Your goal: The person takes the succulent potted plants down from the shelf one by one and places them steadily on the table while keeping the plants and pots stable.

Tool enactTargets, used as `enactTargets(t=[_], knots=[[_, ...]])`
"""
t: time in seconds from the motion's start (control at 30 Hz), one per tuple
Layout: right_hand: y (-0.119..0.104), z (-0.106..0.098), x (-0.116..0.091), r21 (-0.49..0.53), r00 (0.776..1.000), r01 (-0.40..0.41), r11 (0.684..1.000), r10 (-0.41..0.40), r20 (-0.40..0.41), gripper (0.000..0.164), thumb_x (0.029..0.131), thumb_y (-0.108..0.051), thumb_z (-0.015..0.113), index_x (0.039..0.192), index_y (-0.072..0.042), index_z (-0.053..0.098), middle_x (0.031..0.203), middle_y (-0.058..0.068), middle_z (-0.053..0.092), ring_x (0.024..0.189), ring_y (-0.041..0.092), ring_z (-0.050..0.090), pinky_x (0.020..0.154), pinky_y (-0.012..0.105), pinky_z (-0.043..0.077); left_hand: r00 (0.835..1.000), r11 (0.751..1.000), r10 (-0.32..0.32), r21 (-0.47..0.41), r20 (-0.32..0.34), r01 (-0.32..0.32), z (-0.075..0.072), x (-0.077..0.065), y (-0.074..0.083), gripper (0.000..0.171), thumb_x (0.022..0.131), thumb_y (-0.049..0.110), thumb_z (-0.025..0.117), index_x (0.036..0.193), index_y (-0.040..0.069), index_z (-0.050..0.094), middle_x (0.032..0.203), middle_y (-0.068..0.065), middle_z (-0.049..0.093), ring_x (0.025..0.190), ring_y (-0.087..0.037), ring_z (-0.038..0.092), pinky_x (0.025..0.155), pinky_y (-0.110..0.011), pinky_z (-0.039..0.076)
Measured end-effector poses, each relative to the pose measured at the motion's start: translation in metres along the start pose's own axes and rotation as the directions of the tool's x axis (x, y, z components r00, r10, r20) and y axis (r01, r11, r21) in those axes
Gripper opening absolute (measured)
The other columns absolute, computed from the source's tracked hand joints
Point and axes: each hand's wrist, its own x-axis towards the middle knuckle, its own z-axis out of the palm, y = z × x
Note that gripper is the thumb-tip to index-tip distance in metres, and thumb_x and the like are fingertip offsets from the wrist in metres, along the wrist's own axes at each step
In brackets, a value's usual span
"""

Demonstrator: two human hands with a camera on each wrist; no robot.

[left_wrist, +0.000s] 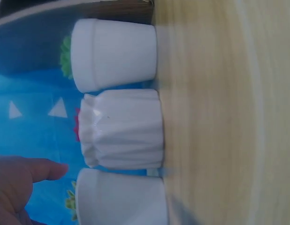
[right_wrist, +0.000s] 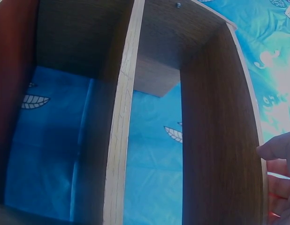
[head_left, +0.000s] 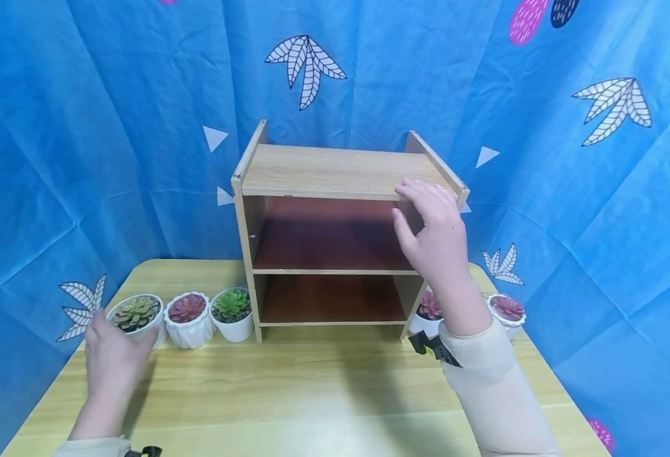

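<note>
A small wooden shelf unit (head_left: 335,171) stands on the table in the head view. My right hand (head_left: 434,235) is at the right part of its top board, fingers reaching over the front edge and thumb lower; in the right wrist view the thumb tip overlaps the board's edge (right_wrist: 263,154). My left hand (head_left: 114,355) is around the near side of the leftmost white pot (head_left: 154,336), which holds a pale green succulent (head_left: 136,313). In the left wrist view, the straight thumb (left_wrist: 49,169) stretches just above that pot's rim, apart from it.
Left of the shelf unit stand a fluted white pot with a red succulent (head_left: 187,307) and a white pot with a green succulent (head_left: 232,304). On the right are two potted pinkish-red succulents, one partly hidden behind my arm, the other (head_left: 508,308) farther right. Blue patterned cloth (head_left: 157,127) surrounds the table.
</note>
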Motion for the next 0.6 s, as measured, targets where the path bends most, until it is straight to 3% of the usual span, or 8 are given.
enactTargets(t=[0.2, 0.4, 0.6], knots=[[0.001, 0.000, 0.000, 0.005, 1.000, 0.001, 1.000, -0.001, -0.007, 0.034, 0.091, -0.013, 0.071, 0.124, -0.005, 0.069, 0.130, 0.011, 0.067, 0.129, 0.027, 0.056, 0.115, 0.040, 0.034, 0.992, 0.995, 0.103, 0.009, -0.078, -0.103, -0.002, -0.010, 0.013, 0.101, 0.090, 0.026, 0.069, 0.154, -0.012, -0.001, 0.156, -0.041, 0.006, 0.140, -0.061, 0.016, 0.113, -0.068, 0.018], [0.001, 0.000, 0.000, 0.008, 1.000, 0.007, 1.000, -0.007, -0.007, 0.034, 0.092, -0.014, 0.070, 0.124, -0.005, 0.069, 0.130, 0.011, 0.067, 0.129, 0.027, 0.056, 0.115, 0.040, 0.033, 0.982, 0.989, 0.150, 0.013, -0.119, -0.149, -0.006, -0.019, 0.028, 0.095, 0.093, 0.029, 0.065, 0.155, -0.008, 0.004, 0.157, -0.038, 0.011, 0.142, -0.058, 0.018, 0.112, -0.069, 0.019], [0.001, 0.000, 0.000, 0.005, 1.000, 0.005, 1.000, -0.005, 0.000, 0.035, 0.092, -0.015, 0.070, 0.125, -0.006, 0.069, 0.130, 0.011, 0.067, 0.129, 0.027, 0.055, 0.115, 0.040, 0.033, 0.945, 0.967, 0.246, -0.015, -0.215, -0.255, -0.008, -0.031, 0.049, 0.086, 0.091, 0.026, 0.065, 0.156, -0.004, 0.016, 0.156, -0.033, 0.022, 0.141, -0.054, 0.025, 0.111, -0.067, 0.023]])
